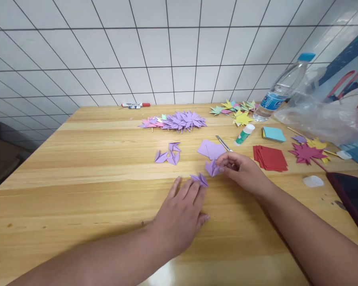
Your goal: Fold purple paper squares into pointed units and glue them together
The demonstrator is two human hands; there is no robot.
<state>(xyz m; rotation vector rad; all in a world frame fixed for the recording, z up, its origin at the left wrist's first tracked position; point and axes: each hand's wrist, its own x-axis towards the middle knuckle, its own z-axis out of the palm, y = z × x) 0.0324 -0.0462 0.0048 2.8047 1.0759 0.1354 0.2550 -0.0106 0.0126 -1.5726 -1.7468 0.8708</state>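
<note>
My left hand lies palm down on the table, fingers stretched out, their tips at a folded purple paper piece. Between the thumb and fingers of my right hand is another folded purple paper piece, pinched at its right side. Three more folded purple pieces lie in a small group to the left. Just behind my right hand are flat purple paper squares and a craft knife.
Finished paper leaves are piled toward the wall. On the right stand a glue stick and a water bottle. Red paper squares, blue paper, a glue cap and a phone lie nearby. A marker is at the back.
</note>
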